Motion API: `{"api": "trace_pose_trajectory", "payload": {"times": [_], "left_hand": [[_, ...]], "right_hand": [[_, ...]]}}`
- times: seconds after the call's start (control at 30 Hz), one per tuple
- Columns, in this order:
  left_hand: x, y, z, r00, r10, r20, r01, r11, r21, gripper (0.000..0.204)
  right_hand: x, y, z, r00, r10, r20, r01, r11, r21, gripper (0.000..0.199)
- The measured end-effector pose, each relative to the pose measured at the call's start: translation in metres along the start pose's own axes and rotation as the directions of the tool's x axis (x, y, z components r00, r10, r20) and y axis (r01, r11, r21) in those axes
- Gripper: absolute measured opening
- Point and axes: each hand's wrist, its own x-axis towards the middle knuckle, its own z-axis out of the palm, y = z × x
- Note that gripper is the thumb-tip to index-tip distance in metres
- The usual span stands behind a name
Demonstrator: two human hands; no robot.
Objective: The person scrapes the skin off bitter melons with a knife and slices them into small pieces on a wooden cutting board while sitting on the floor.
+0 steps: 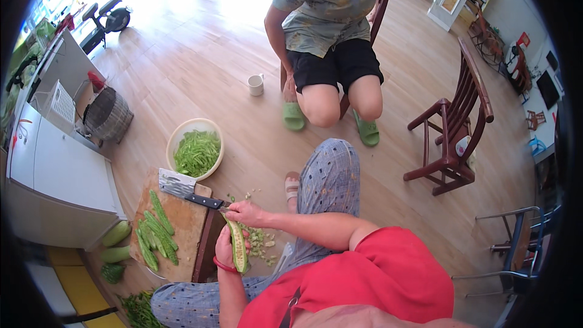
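Centrally, at the lower middle of the frame, the left hand (pixel 225 249) is closed around a halved bitter gourd (pixel 238 244), which stands nearly upright with its cut face showing. The right hand (pixel 244 212) sits just above it, fingers curled together at the gourd's upper end; whether it grips a small tool cannot be told. Pale seed scraps (pixel 262 243) lie scattered just right of the gourd.

A cleaver (pixel 185 187) rests on the wooden board (pixel 182 225) at lower left, its black handle ending near the right hand. 1 group of gourd strips (pixel 155 234) lies on the board.

Above the board, a pale bowl (pixel 180 134) holds sliced green pieces (pixel 197 152). A white cup (pixel 256 84) stands on the floor at upper centre, beside a second seated person (pixel 331 36).
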Motion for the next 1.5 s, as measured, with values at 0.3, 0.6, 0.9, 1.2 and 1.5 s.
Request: {"api": "trace_pose_trajectory", "payload": {"times": [0.3, 0.6, 0.9, 1.2, 1.5], "left_hand": [[-0.002, 0.003, 0.005, 1.000, -0.009, -0.012, 0.009, 1.000, 0.001, 0.027], [0.002, 0.002, 0.001, 0.999, -0.033, -0.031, 0.033, 0.999, -0.014, 0.028], [-0.007, 0.009, 0.008, 1.000, -0.029, 0.012, 0.030, 0.994, -0.102, 0.033], [-0.002, 0.009, 0.004, 0.997, 0.001, 0.073, 0.006, 0.995, -0.095, 0.035], [0.001, 0.006, -0.015, 1.000, -0.025, -0.001, 0.024, 0.995, -0.096, 0.033]], "right_hand": [[-0.004, -0.007, -0.003, 1.000, -0.004, -0.023, 0.004, 1.000, -0.001, 0.027], [-0.006, -0.013, -0.007, 0.996, 0.006, -0.094, 0.001, 0.997, 0.074, 0.027], [-0.111, -0.160, -0.152, 0.726, -0.376, -0.576, 0.676, 0.544, 0.497, 0.033], [-0.117, -0.198, -0.144, 0.723, -0.532, -0.441, 0.689, 0.506, 0.519, 0.023], [-0.001, -0.064, -0.047, 0.987, -0.152, -0.054, 0.156, 0.983, 0.094, 0.024]]}}
